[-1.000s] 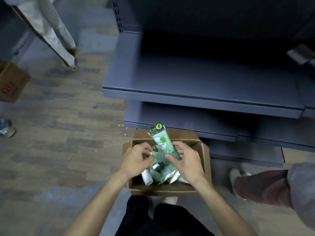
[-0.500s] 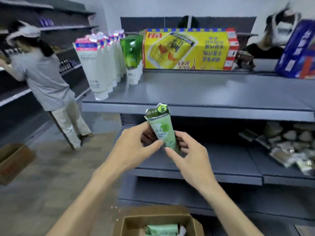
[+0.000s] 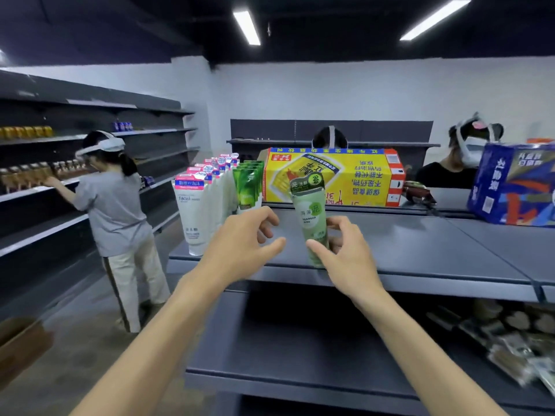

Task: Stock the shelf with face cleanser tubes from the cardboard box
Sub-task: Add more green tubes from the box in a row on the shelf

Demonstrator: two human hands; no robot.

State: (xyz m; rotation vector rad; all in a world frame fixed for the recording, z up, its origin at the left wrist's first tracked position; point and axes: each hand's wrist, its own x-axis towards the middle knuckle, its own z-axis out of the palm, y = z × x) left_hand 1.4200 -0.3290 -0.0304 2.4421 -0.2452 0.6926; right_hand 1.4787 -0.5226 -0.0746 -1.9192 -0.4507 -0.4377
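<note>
Seaweed face cleanser tube (image 3: 310,219) stands cap-down near the front edge of the top shelf (image 3: 420,253). The right hand (image 3: 345,256) pinches its lower part with thumb and fingers. The left hand (image 3: 240,250) is beside it, fingers loose, holding nothing. The tube looks tall and thin, so it could tip and fall off the front edge if let go too soon. A row of green tubes (image 3: 247,186) stands farther back.

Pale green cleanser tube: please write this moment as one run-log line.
pale green cleanser tube upright on grey metal shelf | right hand pinches it | left hand open beside
</note>
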